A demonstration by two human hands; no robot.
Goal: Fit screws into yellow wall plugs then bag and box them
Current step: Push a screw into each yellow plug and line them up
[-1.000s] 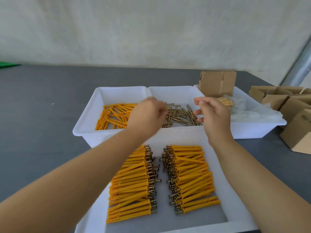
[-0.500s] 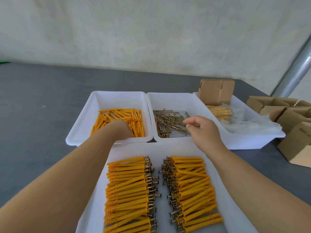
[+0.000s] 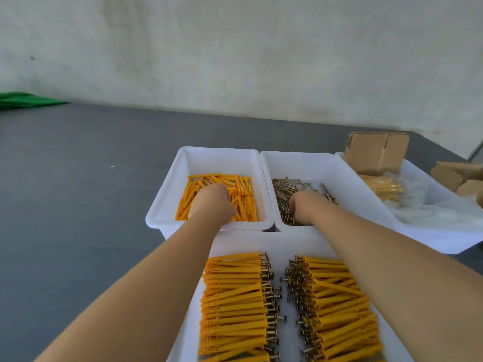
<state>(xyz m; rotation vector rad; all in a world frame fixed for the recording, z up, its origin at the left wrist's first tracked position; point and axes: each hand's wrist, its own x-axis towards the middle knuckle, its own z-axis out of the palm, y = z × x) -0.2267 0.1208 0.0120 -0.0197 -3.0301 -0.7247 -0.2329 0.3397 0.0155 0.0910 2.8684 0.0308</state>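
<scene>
On the dark grey table, three white bins stand side by side at the far end of a large white tray. Reaching into the left bin, the left hand lies knuckles-up on the loose yellow wall plugs, its fingers bent down into the pile; the fingertips are hidden, so whether it has hold of a plug cannot be told. Just to the right, the right hand is down in the middle bin, resting on the heap of brass-coloured screws with its fingers curled under. It seems to be closing on some screws, though the grip itself is out of sight behind the back of the hand.

Nearer the person, the tray carries two long rows of finished pieces. The left row of assembled plugs points its screw heads to the right, and the right row of assembled plugs points its heads to the left, so the heads face each other across a narrow bare strip. Both forearms pass over the tray's far edge.

At the right, the third bin holds clear plastic bags, a bagged bundle of yellow plugs and an open cardboard box at its far end. More cardboard boxes sit on the table beyond it. A green object lies at the far left edge.
</scene>
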